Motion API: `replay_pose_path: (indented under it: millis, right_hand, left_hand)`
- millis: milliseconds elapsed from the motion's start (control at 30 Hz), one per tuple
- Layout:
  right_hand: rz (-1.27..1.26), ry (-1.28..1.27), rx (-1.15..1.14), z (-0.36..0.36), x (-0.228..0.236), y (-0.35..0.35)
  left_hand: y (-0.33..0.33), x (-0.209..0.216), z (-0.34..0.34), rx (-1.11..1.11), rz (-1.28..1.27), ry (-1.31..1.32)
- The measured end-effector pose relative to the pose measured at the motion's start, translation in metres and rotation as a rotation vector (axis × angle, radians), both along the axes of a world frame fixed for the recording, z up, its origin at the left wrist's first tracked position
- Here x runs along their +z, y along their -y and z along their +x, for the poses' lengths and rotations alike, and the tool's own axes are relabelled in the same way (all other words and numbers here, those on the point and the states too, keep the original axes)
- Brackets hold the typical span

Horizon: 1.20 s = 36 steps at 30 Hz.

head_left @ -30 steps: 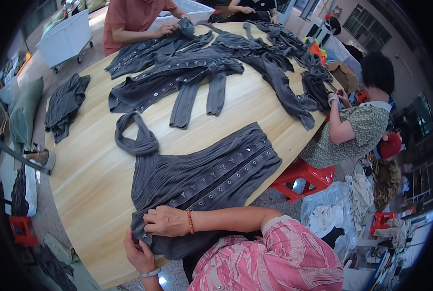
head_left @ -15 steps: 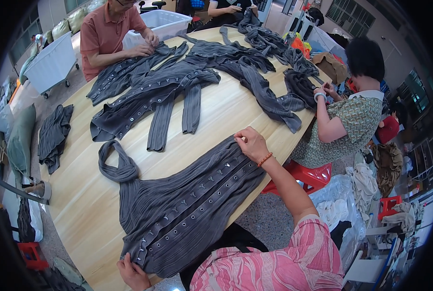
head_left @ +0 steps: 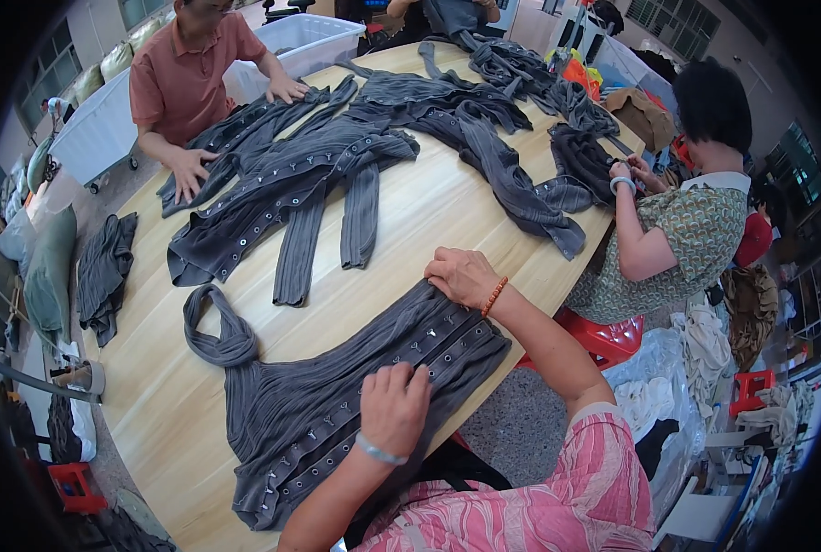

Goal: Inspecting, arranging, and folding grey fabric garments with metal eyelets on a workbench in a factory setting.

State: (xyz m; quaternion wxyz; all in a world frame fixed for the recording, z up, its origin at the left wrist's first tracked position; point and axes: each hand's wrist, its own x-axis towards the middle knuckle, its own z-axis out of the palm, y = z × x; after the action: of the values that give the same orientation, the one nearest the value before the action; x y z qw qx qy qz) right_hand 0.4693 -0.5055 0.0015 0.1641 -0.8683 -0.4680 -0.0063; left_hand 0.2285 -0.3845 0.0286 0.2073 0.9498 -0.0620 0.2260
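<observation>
A dark grey ribbed top (head_left: 291, 391) lies flat in front of me, with a looped strap (head_left: 219, 324) at its far left. Down its front run a row of metal hooks and a row of eyelets. At the top's far right corner, the fingers of my right hand (head_left: 464, 276) pinch the edge of the cloth; a beaded bracelet circles that wrist. My left hand (head_left: 394, 405), with a pale band at the wrist, is over the middle of the hook row. Its fingers are curled in, their tips hidden, so whatever they hold does not show.
More grey garments (head_left: 281, 189) cover the far side of the wooden table (head_left: 153, 405). A person in a salmon shirt (head_left: 185, 78) presses on one; another in a patterned shirt (head_left: 686, 225) handles dark cloth at right. A red stool (head_left: 603, 336) stands by the table's right edge.
My left hand has left the top's near left corner and moved right and up over the hooks. The right hand keeps its corner. The person opposite has spread both hands over a garment.
</observation>
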Motion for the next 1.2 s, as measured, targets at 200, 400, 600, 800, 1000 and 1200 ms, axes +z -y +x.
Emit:
replay_pose_path:
  millis: [200,400,600,800,1000,1200]
  right_hand:
    - [0.02,0.093,0.168,0.007,-0.003,-0.006]
    - [0.074,0.023,0.21,0.017,-0.006,-0.003]
    - [0.239,0.067,0.147,0.028,-0.002,-0.019]
    - [0.127,0.338,0.062,0.034,-0.011,-0.037]
    - [0.151,0.318,-0.014,0.038,-0.018,-0.041]
    - [0.411,0.062,0.045,-0.027,0.016,-0.009]
  left_hand:
    - [0.018,-0.045,0.08,0.002,0.176,-0.019]
    - [0.024,-0.054,0.087,-0.013,0.155,-0.085]
    - [0.029,-0.057,0.082,-0.136,-0.264,-0.148]
    - [0.025,-0.055,0.082,-0.162,-0.343,-0.177]
    - [0.024,-0.045,0.075,-0.22,-0.458,-0.14]
    - [-0.011,-0.024,0.04,0.053,-0.09,-0.242]
